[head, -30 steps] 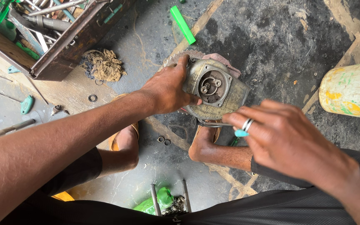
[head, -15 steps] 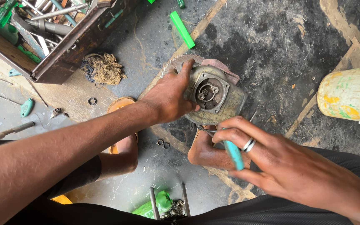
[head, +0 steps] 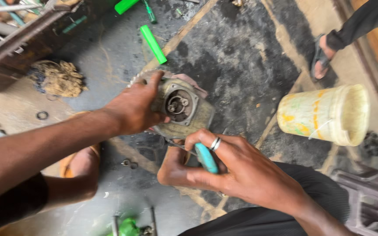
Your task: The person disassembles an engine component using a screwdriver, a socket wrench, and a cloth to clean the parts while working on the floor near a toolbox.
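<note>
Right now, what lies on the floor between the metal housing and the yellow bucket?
In the head view, only bare dark, stained floor separates the housing from the bucket; no tool or part lies there.

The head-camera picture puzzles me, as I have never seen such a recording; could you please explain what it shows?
The camera sits on a person's head and looks down at their own two hands above a dirty concrete floor. The left hand grips a grimy metal machine housing. The right hand, wearing a ring, holds a tool with a teal handle just below the housing. Around them lie a green tube, a clump of fibre, a stained yellowish bucket, and another person's sandalled foot.
</note>
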